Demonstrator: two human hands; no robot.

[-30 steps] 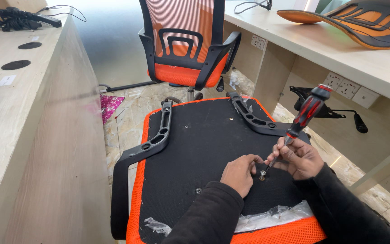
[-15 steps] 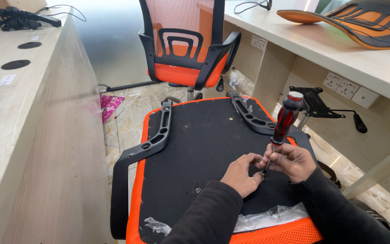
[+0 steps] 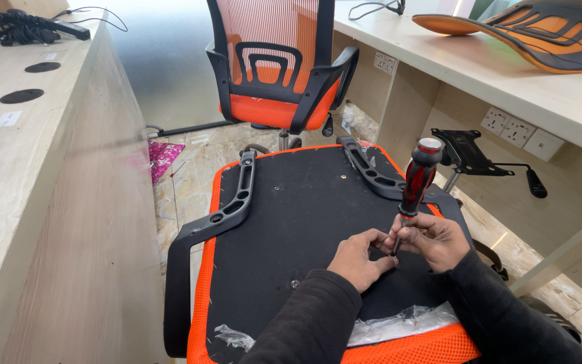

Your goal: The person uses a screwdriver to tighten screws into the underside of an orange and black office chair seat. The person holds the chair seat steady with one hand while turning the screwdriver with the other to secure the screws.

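An upturned orange chair seat (image 3: pixel 291 209) with a black underside lies in front of me, with black armrests on its left (image 3: pixel 227 209) and right (image 3: pixel 370 168). My right hand (image 3: pixel 432 239) grips a red-and-black screwdriver (image 3: pixel 415 182), held nearly upright with its tip down on the black underside. My left hand (image 3: pixel 358 259) pinches something small at the tip; the fingers hide it. Both hands touch each other at the screwdriver shaft.
An assembled orange mesh chair (image 3: pixel 277 67) stands behind the seat. Wooden desks run along the left (image 3: pixel 42 168) and right (image 3: pixel 506 81); an orange backrest part (image 3: pixel 527 34) lies on the right one. A black metal chair mechanism (image 3: pixel 473 155) sits under the right desk. Clear plastic wrap (image 3: pixel 385 327) lies at the seat's near edge.
The screwdriver has swung from a rightward tilt to nearly upright, its tip now at my left hand's fingers. Both hands have drawn closer together.
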